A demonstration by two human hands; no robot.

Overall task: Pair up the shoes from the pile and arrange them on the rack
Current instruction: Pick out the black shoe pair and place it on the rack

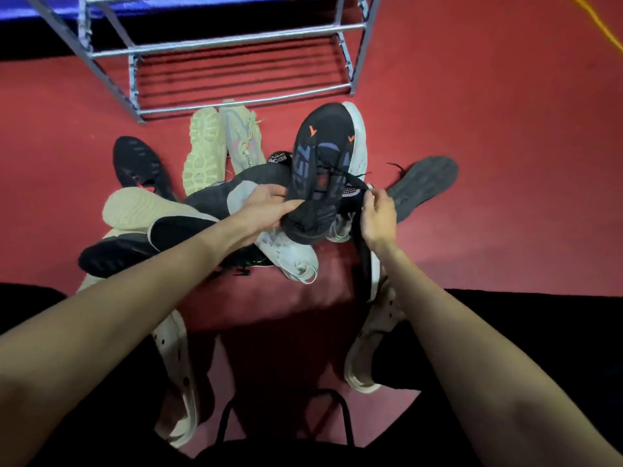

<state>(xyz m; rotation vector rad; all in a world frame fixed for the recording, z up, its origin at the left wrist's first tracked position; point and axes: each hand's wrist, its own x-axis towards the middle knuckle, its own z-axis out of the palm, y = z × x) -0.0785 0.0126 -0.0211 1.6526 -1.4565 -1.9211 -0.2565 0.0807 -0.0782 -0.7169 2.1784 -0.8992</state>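
Red carpet (488, 96) underfoot; yellow cord (603, 23) top rt; blue edge (40, 5) top left.

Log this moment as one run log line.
left hand: gripping black sneaker, sole up | right hand: pinching its lace | rack: no shoes visible | pile: unsorted

The dark grey sole of the black sneaker (317, 170), held at its heel in the left grip, carries large blue letters that read roughly "REZ"; two orange arrow marks sit toward its toe. Beyond that grip, a black pull tab (277, 158) shows white lettering, too blurred to read surely.
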